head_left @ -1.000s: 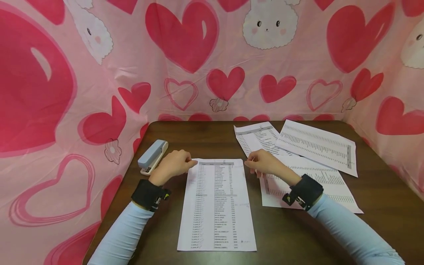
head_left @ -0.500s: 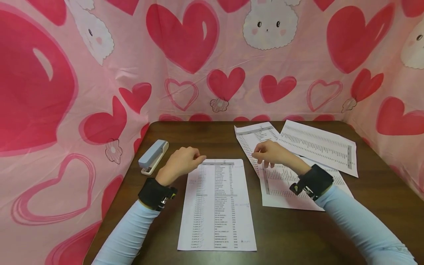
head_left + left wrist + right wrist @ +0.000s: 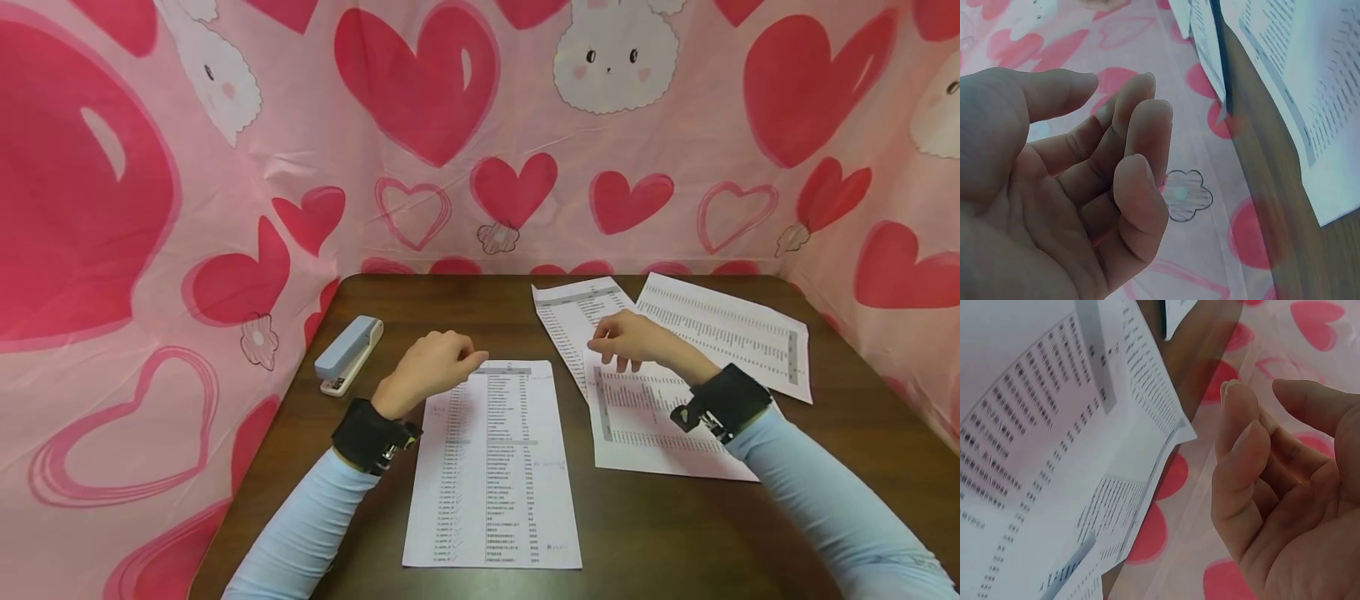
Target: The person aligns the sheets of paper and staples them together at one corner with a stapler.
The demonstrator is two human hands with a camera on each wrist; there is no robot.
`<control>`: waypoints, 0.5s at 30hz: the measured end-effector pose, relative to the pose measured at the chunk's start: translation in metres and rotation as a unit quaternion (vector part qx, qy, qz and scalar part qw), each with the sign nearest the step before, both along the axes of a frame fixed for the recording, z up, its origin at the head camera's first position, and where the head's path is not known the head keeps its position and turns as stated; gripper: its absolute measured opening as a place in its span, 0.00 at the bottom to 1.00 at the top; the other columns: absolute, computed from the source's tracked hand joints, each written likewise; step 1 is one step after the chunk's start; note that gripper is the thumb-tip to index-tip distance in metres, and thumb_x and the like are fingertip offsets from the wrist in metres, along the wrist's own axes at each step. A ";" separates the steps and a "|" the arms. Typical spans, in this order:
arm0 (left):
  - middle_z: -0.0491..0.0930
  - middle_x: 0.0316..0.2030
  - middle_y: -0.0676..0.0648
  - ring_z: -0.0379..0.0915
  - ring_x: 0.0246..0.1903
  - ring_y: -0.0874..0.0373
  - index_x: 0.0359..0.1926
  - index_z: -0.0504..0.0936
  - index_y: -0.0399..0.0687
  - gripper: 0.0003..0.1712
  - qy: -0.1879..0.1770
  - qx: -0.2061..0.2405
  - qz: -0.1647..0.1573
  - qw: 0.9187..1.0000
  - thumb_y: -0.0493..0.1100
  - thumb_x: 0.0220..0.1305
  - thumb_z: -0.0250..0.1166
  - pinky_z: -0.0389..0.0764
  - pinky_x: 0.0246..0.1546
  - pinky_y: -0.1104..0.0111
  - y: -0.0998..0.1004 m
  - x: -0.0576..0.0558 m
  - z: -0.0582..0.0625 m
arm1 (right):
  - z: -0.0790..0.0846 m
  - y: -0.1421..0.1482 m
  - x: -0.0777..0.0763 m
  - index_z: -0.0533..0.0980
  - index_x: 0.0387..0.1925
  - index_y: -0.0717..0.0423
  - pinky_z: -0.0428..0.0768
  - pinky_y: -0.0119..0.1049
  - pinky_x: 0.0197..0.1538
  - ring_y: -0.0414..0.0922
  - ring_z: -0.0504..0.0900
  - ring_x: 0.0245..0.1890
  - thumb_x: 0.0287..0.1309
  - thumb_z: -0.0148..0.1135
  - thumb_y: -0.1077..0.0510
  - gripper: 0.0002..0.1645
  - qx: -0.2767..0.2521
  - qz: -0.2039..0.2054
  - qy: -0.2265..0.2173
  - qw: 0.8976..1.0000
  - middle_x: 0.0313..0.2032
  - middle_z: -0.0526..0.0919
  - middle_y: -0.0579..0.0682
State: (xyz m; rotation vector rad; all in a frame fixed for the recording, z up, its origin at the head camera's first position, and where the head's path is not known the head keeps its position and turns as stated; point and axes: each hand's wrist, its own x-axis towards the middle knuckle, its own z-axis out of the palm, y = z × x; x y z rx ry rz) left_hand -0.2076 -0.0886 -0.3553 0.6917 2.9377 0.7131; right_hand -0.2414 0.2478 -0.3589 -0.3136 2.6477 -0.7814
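Observation:
A printed sheet of paper (image 3: 498,467) lies lengthwise on the table, with a grey header band at its far end and handwritten marks. Above its far left corner is my left hand (image 3: 431,371), its fingers loosely curled around nothing. In the left wrist view the left palm (image 3: 1035,237) is bare, thumb and fingertips apart. My right hand (image 3: 637,340) hovers over the loose sheets (image 3: 652,425) on the right, fingers loosely bent. The right wrist view shows that hand's palm (image 3: 1316,544) with nothing in it, thumb apart from the fingers.
A blue and white stapler (image 3: 348,354) lies at the table's left. Two more printed sheets, one at the back (image 3: 581,308) and one at the far right (image 3: 727,325), overlap the loose one. A pink heart-patterned cloth (image 3: 517,108) hangs behind the brown table (image 3: 450,308).
Both hands have left the edges of the middle sheet and risen. The left moved right over its far corner; the right moved right and away over the loose sheets. The papers stayed put.

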 end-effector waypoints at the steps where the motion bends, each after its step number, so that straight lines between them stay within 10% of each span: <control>1: 0.76 0.19 0.52 0.69 0.19 0.58 0.28 0.84 0.49 0.17 -0.002 0.004 -0.001 1.000 0.53 0.67 0.61 0.67 0.20 0.70 0.001 0.000 0.001 | 0.000 0.002 -0.001 0.78 0.45 0.63 0.80 0.37 0.23 0.47 0.83 0.21 0.65 0.59 0.49 0.19 0.004 0.002 0.003 1.000 0.29 0.86 0.55; 15: 0.76 0.19 0.52 0.69 0.19 0.58 0.27 0.84 0.50 0.17 -0.010 0.014 -0.002 1.000 0.54 0.68 0.60 0.68 0.20 0.70 0.014 0.001 0.012 | -0.006 0.028 -0.002 0.78 0.47 0.63 0.80 0.37 0.25 0.51 0.83 0.24 0.64 0.61 0.50 0.20 0.012 -0.017 -0.021 1.000 0.36 0.86 0.61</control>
